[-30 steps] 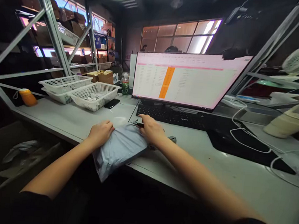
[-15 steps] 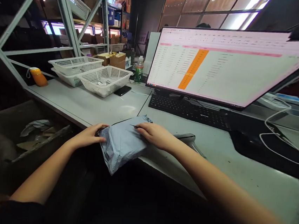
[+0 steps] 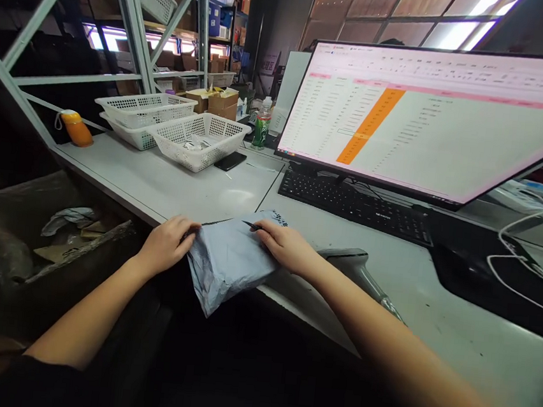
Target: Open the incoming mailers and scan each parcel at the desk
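A light grey plastic mailing bag (image 3: 241, 248) with dark writing on its far end lies across the desk's front edge. Its crumpled near corner hangs over the edge. My left hand (image 3: 167, 245) is closed on the bag's upper left corner, thumb and fingers pinching the plastic. On the bag's right side rests my right hand (image 3: 290, 247), its fingers closed round a slim dark pointed tool (image 3: 251, 226). Only the tip of that tool shows, lying over the top of the bag; I cannot make out its kind. A grey handheld scanner (image 3: 359, 266) lies just beyond my right forearm.
White perforated baskets (image 3: 194, 151) stand at the back left, near a phone (image 3: 231, 161), an orange bottle (image 3: 76, 128) and a green-labelled bottle (image 3: 262, 126). A monitor (image 3: 418, 128), keyboard (image 3: 348, 201) and mouse (image 3: 472, 264) occupy the right. A waste bin (image 3: 105, 239) sits below left.
My left hand has drawn its thumb and fingers together on the bag's corner. The dark tool's tip still lies on the bag. The whole view has shifted slightly.
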Demonstrator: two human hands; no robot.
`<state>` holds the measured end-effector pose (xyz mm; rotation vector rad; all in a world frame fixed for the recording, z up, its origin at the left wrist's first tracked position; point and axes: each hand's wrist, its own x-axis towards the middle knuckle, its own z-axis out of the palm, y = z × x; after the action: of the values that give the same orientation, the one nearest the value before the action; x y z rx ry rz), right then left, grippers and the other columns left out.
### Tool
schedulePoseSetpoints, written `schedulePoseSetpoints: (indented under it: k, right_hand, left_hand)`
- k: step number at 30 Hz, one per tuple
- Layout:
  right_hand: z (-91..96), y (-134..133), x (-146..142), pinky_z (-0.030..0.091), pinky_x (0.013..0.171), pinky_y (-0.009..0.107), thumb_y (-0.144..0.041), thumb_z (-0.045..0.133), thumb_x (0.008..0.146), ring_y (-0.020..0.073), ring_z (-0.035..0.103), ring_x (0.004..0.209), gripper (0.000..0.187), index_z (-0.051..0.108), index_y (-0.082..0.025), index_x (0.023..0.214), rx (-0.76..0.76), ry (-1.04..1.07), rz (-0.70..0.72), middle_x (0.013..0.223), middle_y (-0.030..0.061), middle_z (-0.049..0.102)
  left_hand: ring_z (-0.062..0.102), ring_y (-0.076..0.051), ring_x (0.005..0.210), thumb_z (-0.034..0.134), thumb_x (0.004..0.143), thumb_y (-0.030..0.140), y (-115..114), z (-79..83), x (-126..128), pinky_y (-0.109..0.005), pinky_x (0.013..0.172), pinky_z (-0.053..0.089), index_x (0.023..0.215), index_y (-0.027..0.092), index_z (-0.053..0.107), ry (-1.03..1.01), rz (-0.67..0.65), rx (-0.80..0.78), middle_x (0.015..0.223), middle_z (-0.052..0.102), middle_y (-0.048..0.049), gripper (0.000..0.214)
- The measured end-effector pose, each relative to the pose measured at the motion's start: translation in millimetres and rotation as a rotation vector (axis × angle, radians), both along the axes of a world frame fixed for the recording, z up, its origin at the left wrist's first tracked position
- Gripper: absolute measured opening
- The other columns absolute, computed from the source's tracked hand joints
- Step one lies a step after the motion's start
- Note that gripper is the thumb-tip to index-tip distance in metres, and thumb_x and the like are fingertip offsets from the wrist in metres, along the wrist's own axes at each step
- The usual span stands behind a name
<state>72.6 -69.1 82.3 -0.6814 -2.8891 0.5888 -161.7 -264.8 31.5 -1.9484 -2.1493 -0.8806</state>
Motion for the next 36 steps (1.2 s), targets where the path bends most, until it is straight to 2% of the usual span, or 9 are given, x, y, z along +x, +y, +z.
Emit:
schedulePoseSetpoints:
  k: [5, 8, 11, 16, 22, 26, 29, 32, 36]
  right_hand:
    - [-4.2, -4, -2, 0.047, 0.081, 0.038, -0.036, 0.036, 0.102, 0.0263, 0.066, 0.096, 0.039, 0.061, -0.023, 0.128, 0.087, -0.008, -0.02, 0.112, 0.0099, 0.072]
    - [-6.8, -7, -3, 0.048, 0.083, 0.039, -0.037, 0.034, 0.102, 0.0276, 0.067, 0.099, 0.04, 0.06, -0.024, 0.13, 0.131, -0.033, -0.035, 0.117, 0.0099, 0.072]
    - [-7.2, -7, -1, 0.049, 0.081, 0.038, -0.037, 0.033, 0.103, 0.027, 0.067, 0.098, 0.04, 0.06, -0.025, 0.129, 0.145, -0.03, -0.038, 0.115, 0.009, 0.072]
    - [-5.4, -7, 1, 0.048, 0.08, 0.037, -0.037, 0.034, 0.103, 0.0269, 0.068, 0.099, 0.039, 0.06, -0.024, 0.129, 0.133, -0.02, -0.037, 0.114, 0.0087, 0.073]
    - [-5.1, -13, -2, 0.048, 0.079, 0.036, -0.038, 0.033, 0.103, 0.0262, 0.068, 0.096, 0.04, 0.06, -0.025, 0.13, 0.166, -0.041, -0.021, 0.113, 0.009, 0.073]
    - [-5.7, -14, -2, 0.047, 0.078, 0.036, -0.038, 0.034, 0.103, 0.0272, 0.068, 0.098, 0.039, 0.06, -0.025, 0.13, 0.173, -0.041, -0.026, 0.115, 0.0094, 0.072]
    - [-6.5, -14, -1, 0.047, 0.078, 0.035, -0.037, 0.035, 0.103, 0.0267, 0.068, 0.098, 0.039, 0.061, -0.024, 0.13, 0.189, -0.038, -0.026, 0.116, 0.009, 0.072]
    - [-7.5, -12, 1, 0.046, 0.076, 0.033, -0.037, 0.037, 0.103, 0.0249, 0.068, 0.098, 0.037, 0.061, -0.024, 0.129, 0.202, -0.027, -0.02, 0.116, 0.008, 0.073]
    - [-8.3, -8, 4, 0.045, 0.077, 0.031, -0.036, 0.037, 0.104, 0.0228, 0.068, 0.1, 0.036, 0.061, -0.024, 0.129, 0.194, 0.008, -0.016, 0.117, 0.0061, 0.073]
  left_hand:
    - [0.056, -0.027, 0.114, 0.052, 0.085, 0.014, -9, -14.2, -2, -0.043, 0.098, 0.047, 0.133, 0.022, 0.052, 0.086, 0.026, -0.094, 0.123, 0.061, -0.0089, 0.048]
    - [0.058, -0.026, 0.099, 0.054, 0.094, 0.028, -2, -14.3, -3, -0.041, 0.087, 0.048, 0.111, 0.021, 0.064, 0.093, 0.033, -0.06, 0.1, 0.066, -0.0075, 0.021]
    - [0.058, -0.024, 0.088, 0.048, 0.098, 0.033, 8, -10.0, 0, -0.038, 0.08, 0.047, 0.089, 0.021, 0.065, 0.025, 0.056, 0.059, 0.085, 0.064, -0.0061, 0.023]
    - [0.061, -0.023, 0.089, 0.046, 0.096, 0.029, 16, -5.4, 9, -0.036, 0.079, 0.049, 0.09, 0.022, 0.062, -0.216, 0.064, 0.074, 0.089, 0.065, -0.0048, 0.018]
    - [0.054, -0.026, 0.12, 0.056, 0.085, 0.018, 8, 15.9, 23, -0.041, 0.104, 0.043, 0.134, 0.022, 0.054, 0.1, -0.272, -0.028, 0.128, 0.061, -0.009, 0.049]
    - [0.062, -0.022, 0.098, 0.054, 0.096, 0.024, 9, 33.2, 23, -0.035, 0.085, 0.049, 0.107, 0.023, 0.069, 0.329, -0.397, -0.087, 0.106, 0.068, -0.0068, 0.019]
    - [0.064, -0.018, 0.083, 0.046, 0.099, 0.019, 12, 36.9, 21, -0.03, 0.075, 0.048, 0.09, 0.021, 0.068, 0.425, -0.416, -0.027, 0.089, 0.069, -0.0042, 0.025]
    - [0.066, -0.015, 0.082, 0.043, 0.1, 0.017, 14, 32.5, 27, -0.026, 0.069, 0.048, 0.096, 0.021, 0.065, 0.361, -0.358, 0.045, 0.096, 0.071, -0.0033, 0.023]
    - [0.067, -0.015, 0.088, 0.042, 0.1, 0.017, 18, 25.2, 44, -0.024, 0.072, 0.051, 0.099, 0.019, 0.059, 0.066, -0.312, 0.117, 0.096, 0.069, -0.0042, 0.017]
